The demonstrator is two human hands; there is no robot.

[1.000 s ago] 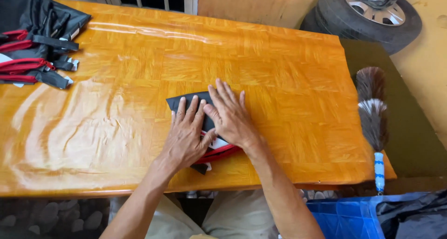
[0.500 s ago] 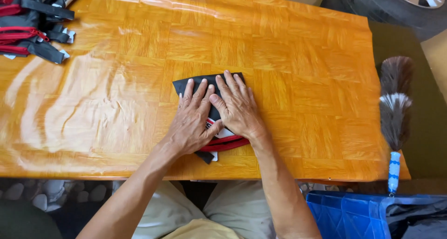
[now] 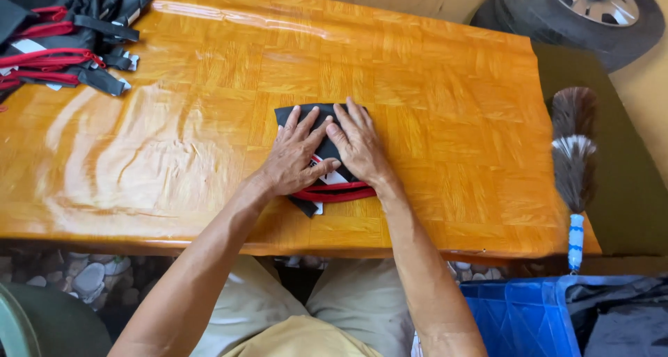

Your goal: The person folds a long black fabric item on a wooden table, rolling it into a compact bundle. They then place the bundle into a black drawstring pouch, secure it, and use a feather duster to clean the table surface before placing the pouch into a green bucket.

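Two hands, left hand [image 3: 296, 155], right hand [image 3: 362, 148], pressed flat atop folded black cloth [image 3: 321, 150]

Person, head-camera view. Left hand [image 3: 296, 159]: bare, no glove, no ring or watch showing. Right hand [image 3: 360, 147]: likewise bare, nothing worn at the wrist. Forearms: uncovered along their whole visible length (no sleeve edge enters the frame). Fingers [image 3: 300, 120]: plain, unadorned, nails short. Legs: light beige trousers [image 3: 362, 301], loosely creased over both thighs. Torso: a yellowish garment [image 3: 299, 337] visible at the lower edge of the frame, cut and collar hidden.
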